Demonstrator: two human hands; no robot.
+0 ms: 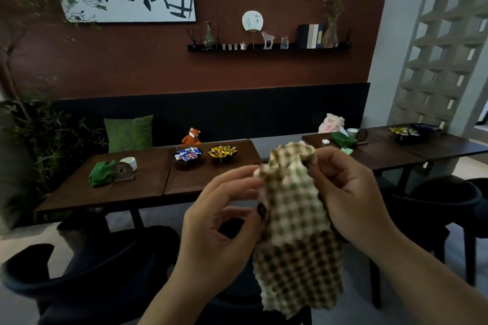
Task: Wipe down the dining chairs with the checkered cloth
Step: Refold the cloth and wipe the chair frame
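Head view: The checkered cloth [295,232] is held up in the air between both hands, above the dark dining chair [87,280] at lower left. Its upper left edge is pinched by the curled fingers of the left hand [221,221]. Its top right corner is gripped by the curled fingers of the right hand [351,192]. The rest of the cloth hangs below the fingers. Beyond the fingers, a wooden table [148,182] is seen, and a second dark chair [433,198] stands to the right of the right hand.

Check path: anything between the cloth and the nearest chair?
Nothing visible. Both hands, left and right, hold the checkered cloth up in the air, and it hangs directly above the dark chair at lower left. Only open air lies between them.
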